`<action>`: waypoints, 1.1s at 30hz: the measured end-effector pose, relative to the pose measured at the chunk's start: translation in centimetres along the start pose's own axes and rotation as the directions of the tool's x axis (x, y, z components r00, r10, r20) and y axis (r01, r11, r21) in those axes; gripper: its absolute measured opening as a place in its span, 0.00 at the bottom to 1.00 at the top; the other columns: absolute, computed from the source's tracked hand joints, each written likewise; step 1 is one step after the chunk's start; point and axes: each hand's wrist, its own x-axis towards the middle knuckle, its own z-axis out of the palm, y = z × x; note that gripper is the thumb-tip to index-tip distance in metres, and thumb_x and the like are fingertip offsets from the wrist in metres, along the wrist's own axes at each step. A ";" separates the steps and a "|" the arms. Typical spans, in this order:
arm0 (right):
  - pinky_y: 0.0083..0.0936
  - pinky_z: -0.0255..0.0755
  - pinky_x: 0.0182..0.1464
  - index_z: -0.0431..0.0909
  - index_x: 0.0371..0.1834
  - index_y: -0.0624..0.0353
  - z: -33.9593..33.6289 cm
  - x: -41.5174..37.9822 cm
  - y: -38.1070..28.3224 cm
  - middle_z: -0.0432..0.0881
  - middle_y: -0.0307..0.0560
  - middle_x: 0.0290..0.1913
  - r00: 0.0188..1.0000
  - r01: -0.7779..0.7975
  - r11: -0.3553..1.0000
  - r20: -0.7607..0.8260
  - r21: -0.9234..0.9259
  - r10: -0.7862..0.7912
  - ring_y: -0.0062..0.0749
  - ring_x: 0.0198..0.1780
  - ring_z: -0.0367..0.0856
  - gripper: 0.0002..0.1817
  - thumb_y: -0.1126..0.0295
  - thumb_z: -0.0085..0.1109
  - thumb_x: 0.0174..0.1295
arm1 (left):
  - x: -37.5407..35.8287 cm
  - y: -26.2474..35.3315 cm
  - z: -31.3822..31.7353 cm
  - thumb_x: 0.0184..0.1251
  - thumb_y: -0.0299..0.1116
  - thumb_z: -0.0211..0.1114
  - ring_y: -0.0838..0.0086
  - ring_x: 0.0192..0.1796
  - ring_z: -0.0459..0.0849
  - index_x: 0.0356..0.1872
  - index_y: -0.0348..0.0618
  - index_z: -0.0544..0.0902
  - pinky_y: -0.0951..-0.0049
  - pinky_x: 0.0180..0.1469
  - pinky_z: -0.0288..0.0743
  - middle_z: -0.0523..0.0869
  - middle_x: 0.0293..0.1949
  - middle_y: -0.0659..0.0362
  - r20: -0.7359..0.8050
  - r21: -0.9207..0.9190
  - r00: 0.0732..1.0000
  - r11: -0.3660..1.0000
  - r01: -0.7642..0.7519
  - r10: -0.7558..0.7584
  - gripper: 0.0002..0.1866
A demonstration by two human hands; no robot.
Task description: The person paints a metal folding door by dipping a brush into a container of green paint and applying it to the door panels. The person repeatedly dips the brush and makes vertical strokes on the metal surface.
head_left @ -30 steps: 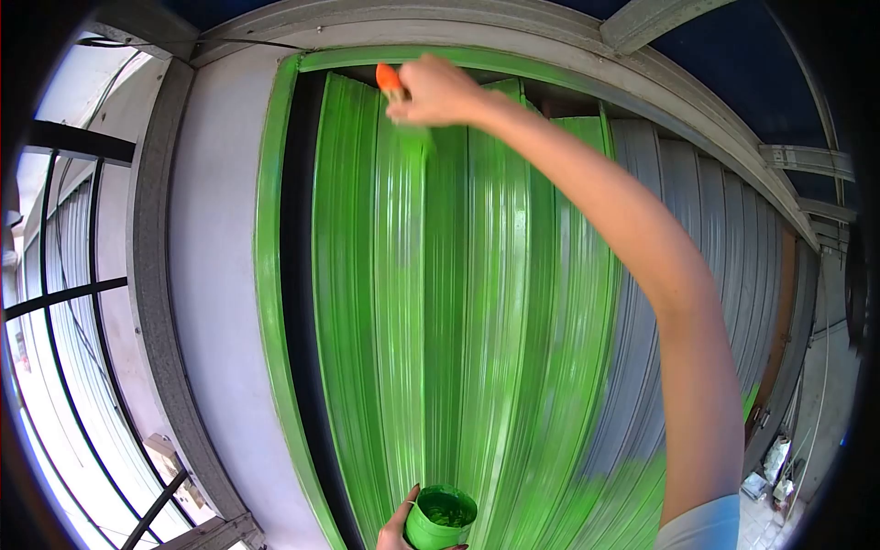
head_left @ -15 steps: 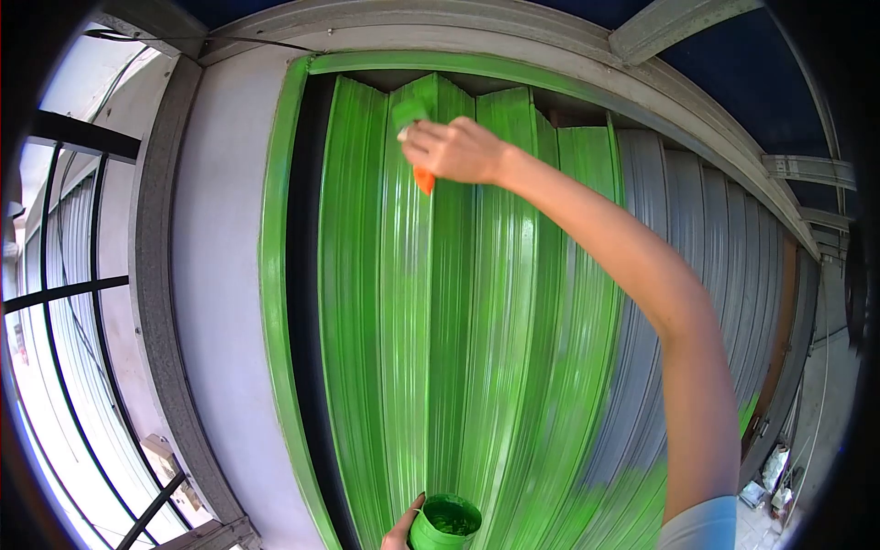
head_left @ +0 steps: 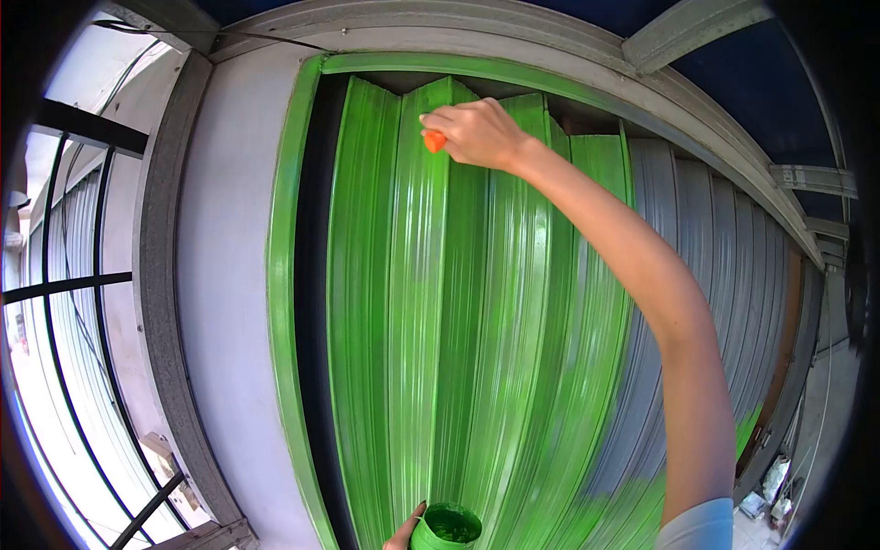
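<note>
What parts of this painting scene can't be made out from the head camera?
- Brush bristles: the right hand covers them; only the orange handle tip shows.
- Left hand: cut off by the bottom edge, only some fingers show beside the green paint cup.
- Bottom of the folding shutter: below the picture edge.

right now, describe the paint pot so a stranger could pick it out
Start at the big folding shutter, mostly green. At its foot, by the frame's bottom edge, the left hand holds a small round pot: the only open container, full of green paint.
</note>
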 end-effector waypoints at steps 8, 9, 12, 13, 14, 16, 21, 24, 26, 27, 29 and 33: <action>0.28 0.79 0.25 0.76 0.29 0.58 0.1 -0.2 -1.5 0.81 0.45 0.27 0.989 0.082 0.996 0.122 -0.019 -0.079 0.34 0.26 0.82 0.09 0.82 0.53 0.45 | -0.1 0.3 0.6 0.38 0.38 0.80 0.66 0.55 0.78 0.66 0.35 0.58 0.65 0.59 0.71 0.78 0.53 0.48 0.003 -0.101 1.000 0.995 -0.020 0.020 0.52; 0.27 0.77 0.23 0.76 0.28 0.58 0.6 -0.9 -3.1 0.81 0.44 0.26 0.987 0.120 0.992 0.108 -0.032 -0.116 0.33 0.24 0.82 0.08 0.82 0.52 0.45 | -0.2 0.5 0.6 0.38 0.38 0.80 0.67 0.55 0.78 0.66 0.34 0.58 0.66 0.59 0.71 0.78 0.53 0.48 0.010 -0.054 1.000 0.998 -0.011 0.012 0.52; 0.27 0.75 0.21 0.76 0.25 0.58 -1.4 -3.1 -8.1 0.80 0.44 0.25 0.961 0.189 0.981 0.198 0.043 -0.194 0.32 0.22 0.80 0.07 0.82 0.52 0.45 | -1.0 1.4 0.6 0.38 0.39 0.79 0.68 0.54 0.78 0.66 0.34 0.58 0.67 0.59 0.71 0.78 0.52 0.48 0.025 0.031 1.000 1.000 0.006 -0.007 0.52; 0.27 0.75 0.21 0.76 0.24 0.58 -2.4 -3.0 -9.0 0.80 0.44 0.25 0.945 0.203 0.975 0.242 0.087 -0.219 0.32 0.22 0.80 0.06 0.81 0.52 0.45 | -1.3 1.9 0.6 0.39 0.39 0.79 0.68 0.54 0.78 0.66 0.34 0.58 0.67 0.58 0.71 0.78 0.52 0.48 0.021 0.021 1.000 1.000 0.000 -0.001 0.52; 0.28 0.74 0.20 0.75 0.24 0.58 -3.3 -2.2 -9.0 0.80 0.44 0.25 0.947 0.151 0.983 0.271 0.108 -0.175 0.32 0.23 0.80 0.05 0.81 0.53 0.45 | -1.4 2.3 0.6 0.39 0.39 0.79 0.68 0.54 0.78 0.66 0.34 0.58 0.67 0.58 0.71 0.78 0.52 0.48 0.013 0.010 1.000 1.000 -0.010 0.010 0.52; 0.29 0.73 0.20 0.75 0.22 0.57 -4.1 -0.9 -8.2 0.80 0.45 0.25 0.937 0.032 0.987 0.340 0.155 -0.083 0.31 0.23 0.81 0.04 0.80 0.55 0.45 | -1.5 2.8 0.9 0.38 0.38 0.79 0.68 0.54 0.78 0.66 0.34 0.58 0.67 0.58 0.72 0.78 0.52 0.48 -0.007 0.062 1.000 0.998 -0.011 0.012 0.52; 0.27 0.73 0.20 0.75 0.22 0.56 -2.2 -0.4 -5.9 0.81 0.46 0.26 0.959 0.107 0.987 0.250 0.117 -0.134 0.29 0.22 0.80 0.03 0.77 0.56 0.50 | -2.4 4.0 1.5 0.36 0.37 0.80 0.67 0.55 0.78 0.66 0.31 0.58 0.66 0.59 0.70 0.78 0.52 0.48 -0.026 0.004 0.999 0.999 0.048 -0.048 0.54; 0.19 0.68 0.15 0.75 0.21 0.60 -2.7 -3.0 -12.5 0.74 0.44 0.16 0.878 0.207 0.940 0.373 0.272 -0.301 0.24 0.16 0.74 0.09 0.71 0.54 0.59 | -3.2 4.2 1.8 0.34 0.37 0.81 0.66 0.56 0.77 0.65 0.29 0.57 0.65 0.61 0.68 0.78 0.52 0.48 -0.015 -0.032 0.988 0.987 0.156 -0.157 0.55; 0.15 0.59 0.11 0.73 0.20 0.62 -5.3 -4.9 -18.1 0.69 0.42 0.11 0.852 0.280 0.867 0.309 0.411 -0.422 0.20 0.10 0.64 0.12 0.72 0.50 0.62 | -3.9 4.4 1.5 0.36 0.38 0.80 0.68 0.54 0.78 0.66 0.33 0.59 0.68 0.57 0.72 0.78 0.52 0.49 -0.001 0.026 0.999 0.998 0.051 -0.051 0.53; 0.16 0.57 0.10 0.73 0.20 0.63 -5.5 -5.3 -19.5 0.69 0.42 0.11 0.853 0.147 0.854 0.373 0.499 -0.365 0.20 0.09 0.62 0.12 0.73 0.49 0.62 | -4.1 4.1 1.6 0.36 0.37 0.80 0.69 0.54 0.78 0.65 0.33 0.60 0.69 0.57 0.72 0.78 0.52 0.49 -0.012 0.032 0.999 0.999 0.037 -0.037 0.52; 0.17 0.53 0.09 0.72 0.19 0.64 -5.2 -5.6 -21.8 0.68 0.41 0.11 0.815 -0.143 0.765 0.513 0.628 -0.269 0.20 0.07 0.58 0.13 0.74 0.47 0.62 | -4.7 3.3 1.8 0.36 0.37 0.80 0.69 0.54 0.78 0.65 0.33 0.60 0.69 0.57 0.72 0.78 0.52 0.49 -0.031 0.044 0.999 0.999 0.024 -0.022 0.51; 0.18 0.54 0.10 0.74 0.21 0.65 -4.4 -2.0 -15.6 0.67 0.40 0.11 0.721 -0.513 0.710 0.691 0.482 0.052 0.18 0.09 0.60 0.13 0.72 0.47 0.61 | -5.4 3.7 2.4 0.35 0.37 0.80 0.67 0.54 0.78 0.64 0.30 0.59 0.68 0.59 0.69 0.78 0.52 0.49 -0.041 -0.055 0.994 0.994 0.096 -0.099 0.53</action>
